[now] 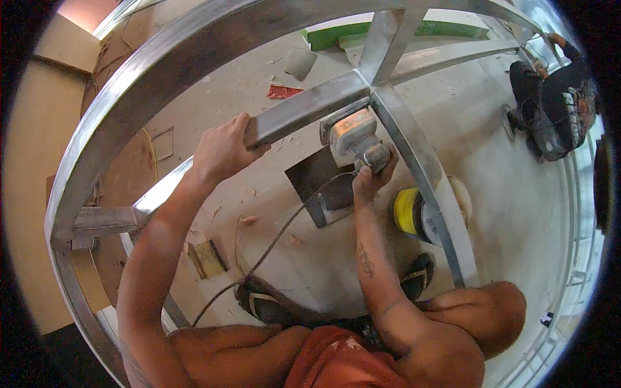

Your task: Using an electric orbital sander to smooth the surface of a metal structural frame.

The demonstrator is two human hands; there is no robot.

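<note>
Scraps dotted the floor (323, 262) beneath us, a co-worker (559, 110) off at right, and there we were inside the metal frame (317, 103)! Our left hand (223, 149) clasped one bar; our right hand (375, 180) wrapped round the sander (356, 129), tucked beside the frame's corner joint. Pad touching metal? We couldn't tell. Its cord (304, 206) trailed down past our left sandal (262, 305).

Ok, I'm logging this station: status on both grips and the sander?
Left grip on metal bar. Right grip on sander, near the frame joint. Cord runs past left foot.
</note>
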